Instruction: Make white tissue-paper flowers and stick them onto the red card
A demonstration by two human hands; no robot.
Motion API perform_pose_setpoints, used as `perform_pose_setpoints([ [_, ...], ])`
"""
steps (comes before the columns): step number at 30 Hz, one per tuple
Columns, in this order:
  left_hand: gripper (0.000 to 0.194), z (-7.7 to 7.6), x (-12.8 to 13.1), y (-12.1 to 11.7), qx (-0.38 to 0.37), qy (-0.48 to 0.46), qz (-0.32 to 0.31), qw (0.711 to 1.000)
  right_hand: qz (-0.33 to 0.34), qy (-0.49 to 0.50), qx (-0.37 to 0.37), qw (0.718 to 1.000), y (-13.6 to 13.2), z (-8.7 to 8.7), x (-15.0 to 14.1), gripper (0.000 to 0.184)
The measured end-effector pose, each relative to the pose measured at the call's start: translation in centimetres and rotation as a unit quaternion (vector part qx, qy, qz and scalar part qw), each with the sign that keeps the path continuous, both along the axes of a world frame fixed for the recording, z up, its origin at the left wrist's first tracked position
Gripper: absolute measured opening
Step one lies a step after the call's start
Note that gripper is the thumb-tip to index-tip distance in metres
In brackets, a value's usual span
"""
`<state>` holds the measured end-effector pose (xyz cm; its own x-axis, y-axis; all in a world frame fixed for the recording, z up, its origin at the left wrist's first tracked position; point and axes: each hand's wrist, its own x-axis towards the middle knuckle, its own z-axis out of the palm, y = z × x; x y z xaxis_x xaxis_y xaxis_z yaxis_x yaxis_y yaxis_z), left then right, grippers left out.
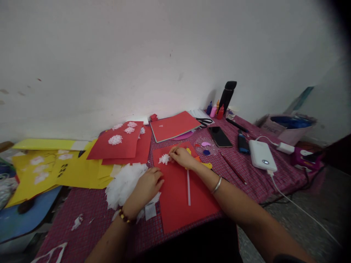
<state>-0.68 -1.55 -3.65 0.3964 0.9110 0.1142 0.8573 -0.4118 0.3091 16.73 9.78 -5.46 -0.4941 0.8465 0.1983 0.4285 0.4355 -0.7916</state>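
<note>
Tuft of white paper sits on the upper left part of the red sheet, at the fingertips of the right hand, and the step in hand looks like shaping or building up this cluster. To do it well, the person probably wants a light touch: thin paper like this likely crushes easily, so each bit is best set by its base and pressed only there, with the outer edges left loose and ruffled. Working from the middle outward should keep the shape round, much like the pale cluster on the sheet to the left. The red sheet needs to lie flat and unmoving, and the right forearm, which crosses above it, should stay clear of the white strip below the hand. As for the hands, the right one has its thumb and forefinger drawn close together at the tuft's right side; whether a scrap is pinched between them cannot be told. The left hand is palm down, its fingers loosely bent rather than clenched, between the white pile and the red sheet's left edge. No paper shows in its fingers, but its underside is hidden, so its grasp stays uncertain.
</note>
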Motion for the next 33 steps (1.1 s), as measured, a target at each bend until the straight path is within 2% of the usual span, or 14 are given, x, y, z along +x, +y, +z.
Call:
perform_pose_setpoints([
  [7,0.017,0.3,0.3,0.1,-0.006,0.008,0.000,1.000,0.009,-0.053,0.024,0.998,-0.7,1.4,-0.2,0.018],
  [12,0.015,0.7,0.9,-0.1,-0.006,0.036,0.019,0.999,-0.003,-0.082,0.042,0.996,-1.7,1.2,-1.1,0.017],
  [15,0.015,0.9,1.0,-0.4,-0.003,0.042,0.027,0.999,-0.011,-0.071,0.053,0.996,-2.1,1.1,-1.3,0.016],
  [19,0.016,0.7,0.5,-0.4,0.000,0.019,0.012,1.000,-0.010,-0.030,0.048,0.998,-1.5,1.8,-0.2,0.017],
  [21,0.016,0.5,0.3,-0.3,-0.004,0.008,0.005,1.000,-0.017,0.004,0.027,0.999,-1.0,2.3,0.4,0.018],
  [24,0.018,0.3,0.1,-0.1,-0.004,-0.013,-0.001,1.000,-0.022,0.087,-0.049,0.995,-0.4,2.4,1.0,0.015],
  [27,0.019,1.0,-0.9,0.1,-0.016,-0.055,-0.008,0.998,-0.014,0.142,-0.096,0.985,0.0,2.2,1.1,0.014],
  [29,0.019,1.9,-2.3,0.2,-0.011,-0.102,0.019,0.995,-0.005,0.151,-0.095,0.984,-0.1,2.1,1.0,0.016],
  [31,0.018,2.8,-4.1,0.2,0.016,-0.147,0.086,0.985,0.010,0.145,-0.085,0.986,-0.4,2.2,0.9,0.018],
  [33,0.018,3.6,-5.6,0.0,-0.002,-0.167,0.119,0.979,0.036,0.120,-0.073,0.989,-1.0,2.5,0.8,0.021],
])
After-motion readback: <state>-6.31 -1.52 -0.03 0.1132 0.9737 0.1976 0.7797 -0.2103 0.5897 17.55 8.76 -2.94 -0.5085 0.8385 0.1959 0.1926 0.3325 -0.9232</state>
